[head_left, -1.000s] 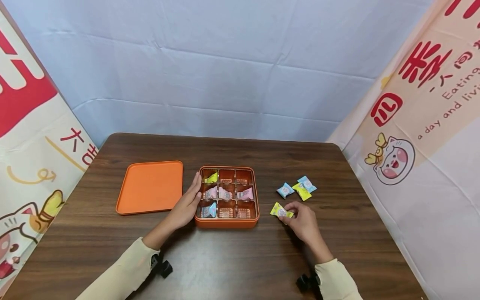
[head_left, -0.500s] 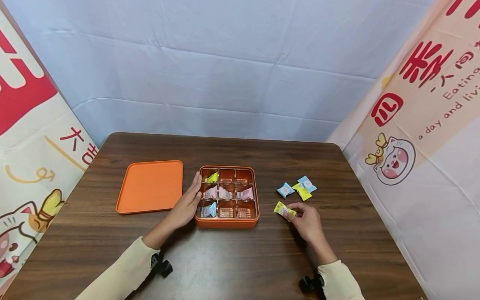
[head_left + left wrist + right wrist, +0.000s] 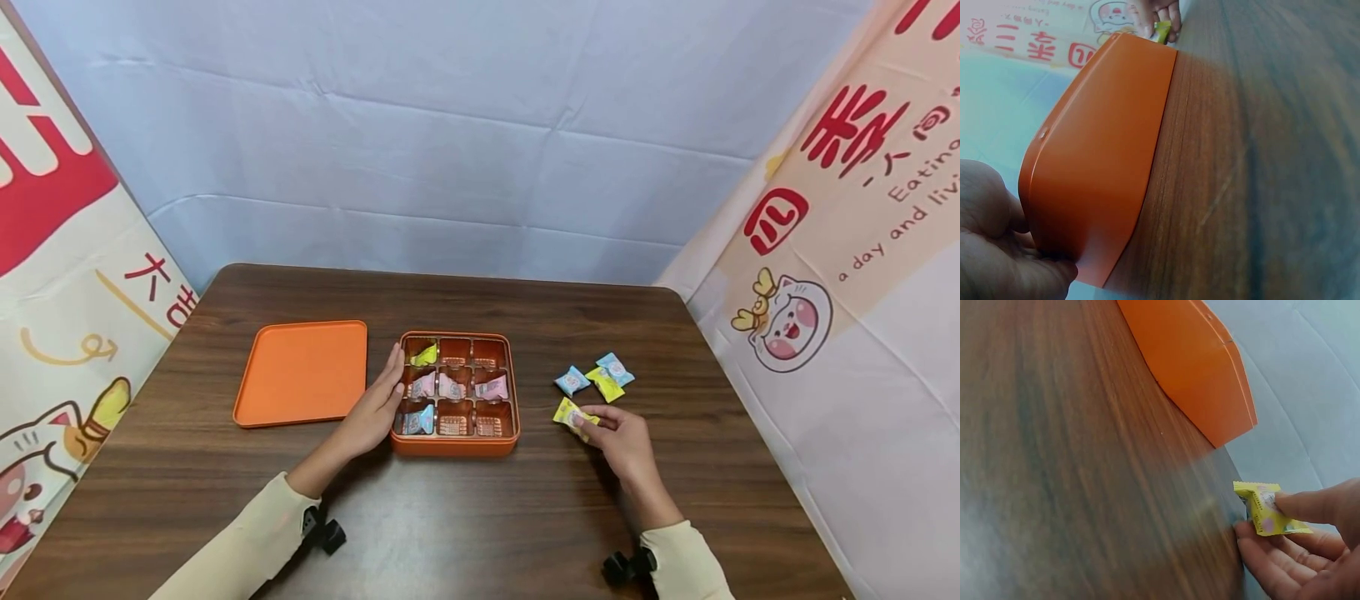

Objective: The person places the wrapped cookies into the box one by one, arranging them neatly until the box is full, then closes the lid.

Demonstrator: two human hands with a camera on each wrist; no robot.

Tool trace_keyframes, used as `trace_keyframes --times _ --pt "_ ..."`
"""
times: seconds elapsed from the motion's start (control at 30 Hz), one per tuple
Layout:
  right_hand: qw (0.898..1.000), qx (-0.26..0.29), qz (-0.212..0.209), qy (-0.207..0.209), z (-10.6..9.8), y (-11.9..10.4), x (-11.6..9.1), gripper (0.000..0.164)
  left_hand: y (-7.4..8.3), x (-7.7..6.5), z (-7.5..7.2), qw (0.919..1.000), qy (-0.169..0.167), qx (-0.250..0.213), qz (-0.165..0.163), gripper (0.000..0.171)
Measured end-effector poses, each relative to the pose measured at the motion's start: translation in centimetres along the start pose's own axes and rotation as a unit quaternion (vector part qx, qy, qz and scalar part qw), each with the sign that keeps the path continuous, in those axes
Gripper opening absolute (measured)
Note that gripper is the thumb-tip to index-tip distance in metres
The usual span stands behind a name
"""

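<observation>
My left hand (image 3: 372,414) lies along the left side of an orange box (image 3: 454,447), its fingers straight against the wall; the left wrist view has the thumb at the near corner. Nine compartments divide the box. A yellow candy (image 3: 424,356) sits in the back left one, pink candies (image 3: 451,387) fill the middle row, and a blue candy (image 3: 418,420) is front left. Right of the box, my right hand (image 3: 624,440) pinches a yellow wrapped candy (image 3: 1264,509) between thumb and fingers.
Two blue candies (image 3: 572,381) and a yellow candy (image 3: 604,384) lie grouped on the brown table (image 3: 450,533), just beyond my right hand. An orange lid (image 3: 302,372) rests left of the box. A pale cloth backdrop (image 3: 420,150) rises behind the table.
My right hand has shifted slightly to the right with the yellow candy, which has turned a little in its fingers. The left hand and the box stay in place.
</observation>
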State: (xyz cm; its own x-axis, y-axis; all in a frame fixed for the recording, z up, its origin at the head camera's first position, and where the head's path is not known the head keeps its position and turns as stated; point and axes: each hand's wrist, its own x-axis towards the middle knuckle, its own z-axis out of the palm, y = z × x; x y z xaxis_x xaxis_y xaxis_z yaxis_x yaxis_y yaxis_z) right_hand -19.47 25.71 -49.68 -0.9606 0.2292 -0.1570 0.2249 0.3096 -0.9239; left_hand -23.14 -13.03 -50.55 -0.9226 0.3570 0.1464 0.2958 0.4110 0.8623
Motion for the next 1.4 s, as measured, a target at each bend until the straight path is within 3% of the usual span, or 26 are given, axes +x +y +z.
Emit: trace_keyframes --times 0.23,0.43,0.6,0.87,1.17,1.4 --pt "0.994 0.103 0.009 -0.031 -0.1 0.4 0.2 0.032 -0.2 0.1 0.1 1.0000 0.002 0.002 0.001 0.058" --pt "0.989 0.141 0.032 -0.043 -0.2 0.5 0.5 0.034 -0.2 0.1 0.0 1.0000 0.001 0.003 -0.001 0.058" --pt "0.987 0.146 0.047 -0.053 -0.4 0.5 0.6 0.036 -0.3 0.1 0.0 1.0000 0.001 0.003 -0.004 0.058" --pt "0.985 0.123 0.055 -0.107 -0.6 0.2 0.7 0.040 -0.3 0.1 0.0 1.0000 0.000 0.001 -0.007 0.059" --pt "0.981 0.160 0.063 -0.086 -0.8 -0.4 1.3 0.044 -0.3 0.2 -0.1 1.0000 -0.001 0.006 -0.007 0.059" --pt "0.975 0.191 0.078 -0.084 -0.9 -0.9 1.5 0.038 -0.3 0.1 0.0 1.0000 0.001 0.000 -0.003 0.059"
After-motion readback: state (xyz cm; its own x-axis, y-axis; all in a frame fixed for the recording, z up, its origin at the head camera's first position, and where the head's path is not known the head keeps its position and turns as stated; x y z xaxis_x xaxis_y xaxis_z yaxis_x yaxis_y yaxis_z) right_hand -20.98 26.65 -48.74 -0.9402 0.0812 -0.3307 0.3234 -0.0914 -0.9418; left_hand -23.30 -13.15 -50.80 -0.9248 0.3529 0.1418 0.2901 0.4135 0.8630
